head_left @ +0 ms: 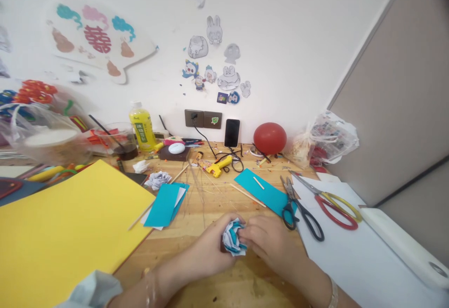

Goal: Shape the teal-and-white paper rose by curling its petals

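A crumpled, layered blue-and-white paper piece (pixel 233 238) is held over the wooden table, low in the middle of the view. My left hand (pixel 213 247) wraps round its left side. The fingertips of my right hand (pixel 268 240) are pinched together at its right edge, touching the blue folds. Farther left lie folded blue paper rectangles (pixel 163 205) with white sheets under them, beside a crumpled white paper ball (pixel 158 180). A blue sheet (pixel 263 190) with a short thin stick on it lies to the right, partly under black-handled scissors (pixel 302 214).
Large yellow paper (pixel 80 228) covers the left. Red-and-yellow-handled scissors (pixel 336 207) rest on white sheets (pixel 347 252) at right. Behind are a yellow glue gun (pixel 219 166), a phone (pixel 232 133), a red balloon (pixel 270 138), a bottle (pixel 142 128) and a cup of dark liquid (pixel 124 149).
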